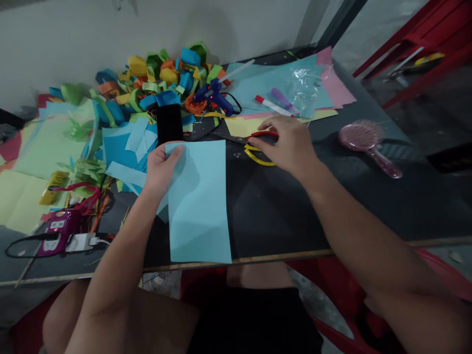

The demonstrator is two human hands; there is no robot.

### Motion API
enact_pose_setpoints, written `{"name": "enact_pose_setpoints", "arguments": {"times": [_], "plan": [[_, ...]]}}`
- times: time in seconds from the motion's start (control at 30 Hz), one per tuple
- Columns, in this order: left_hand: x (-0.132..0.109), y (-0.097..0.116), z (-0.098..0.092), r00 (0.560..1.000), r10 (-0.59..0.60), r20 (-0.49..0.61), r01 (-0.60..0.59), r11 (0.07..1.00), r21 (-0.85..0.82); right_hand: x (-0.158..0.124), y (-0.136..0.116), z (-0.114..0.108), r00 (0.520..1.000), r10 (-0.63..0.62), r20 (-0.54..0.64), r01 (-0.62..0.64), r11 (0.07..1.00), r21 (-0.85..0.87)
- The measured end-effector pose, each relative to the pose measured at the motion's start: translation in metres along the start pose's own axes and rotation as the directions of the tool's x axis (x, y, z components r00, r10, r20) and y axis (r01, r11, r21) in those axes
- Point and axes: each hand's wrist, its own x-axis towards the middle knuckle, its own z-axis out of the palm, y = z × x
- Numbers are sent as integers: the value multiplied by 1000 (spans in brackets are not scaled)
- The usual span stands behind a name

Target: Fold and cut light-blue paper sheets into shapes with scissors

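My left hand (pixel 163 166) pinches the upper left corner of a light blue sheet of paper (pixel 199 206), thumb on top. The sheet hangs down to the table's front edge. To its right, my right hand (pixel 285 142) has its fingers closed on the red handle of a pair of scissors (pixel 258 140). A yellow handle shows below the red one, and the blades point left, above the sheet's top edge. Just beyond my left hand lies a black phone (pixel 169 124).
Folded coloured paper pieces (pixel 165 73) are heaped against the wall, beside a blue glue gun (pixel 217 97). Markers (pixel 275 105) and coloured sheets (pixel 265 83) lie at the back. A pink hairbrush (pixel 368 145) is at right; a purple power strip (pixel 61 231) is at left.
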Motion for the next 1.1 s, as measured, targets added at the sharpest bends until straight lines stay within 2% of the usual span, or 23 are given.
{"name": "enact_pose_setpoints", "arguments": {"times": [0.07, 0.1, 0.13, 0.17, 0.23, 0.27, 0.33, 0.4, 0.47, 0.53, 0.6, 0.7, 0.77, 0.93, 1.0, 1.1], "plan": [[1, -2, 0, 996, 47, -81, -45, 999, 18, -5, -11, 9, 992, -17, 122, -23, 946, 324], [1, -3, 1, 989, 72, -126, -69, 997, 32, -9, -17, 16, 972, -44, 230, -74, 872, 483], [1, -4, 1, 981, 97, -169, -90, 995, 47, -13, -22, 22, 931, -92, 354, -147, 792, 592], [1, -4, 2, 971, 116, -209, -106, 992, 61, -17, -26, 28, 875, -150, 459, -214, 732, 647], [0, -4, 2, 958, 130, -255, -118, 991, 64, -23, -32, 38, 778, -233, 584, -302, 676, 672], [-1, -3, 2, 958, 126, -257, -119, 992, 43, -25, -33, 42, 757, -243, 607, -323, 668, 671], [-2, -2, 2, 980, 97, -175, -105, 994, -33, -25, -32, 45, 779, -204, 593, -350, 644, 681], [-4, 0, 1, 998, 48, 29, -45, 995, -88, -21, -28, 45, 844, -124, 522, -359, 593, 721], [-7, 1, 0, 966, -22, 257, 39, 997, -60, -16, -23, 44, 899, -41, 436, -349, 533, 771], [-9, 0, 1, 925, -67, 375, 79, 997, -18, -12, -19, 42, 920, 2, 392, -342, 492, 800], [-9, -2, 2, 920, -61, 388, 75, 997, -21, -11, -17, 40, 908, -17, 418, -355, 496, 792], [-6, -6, 1, 932, -11, 363, 35, 998, -60, -12, -14, 39, 857, -97, 507, -370, 569, 734], [-4, -7, -2, 926, 24, 377, 2, 998, -67, -13, -12, 40, 841, -111, 529, -367, 600, 711], [-4, -1, -6, 885, 21, 466, 27, 995, -97, -12, -8, 43, 879, -97, 467, -330, 582, 743], [-5, 2, -6, 887, 26, 462, 41, 990, -134, -11, -10, 40, 898, -118, 425, -288, 571, 768], [-5, 1, -6, 901, 25, 432, 45, 987, -153, -9, -16, 35, 889, -121, 442, -295, 587, 754]]}}
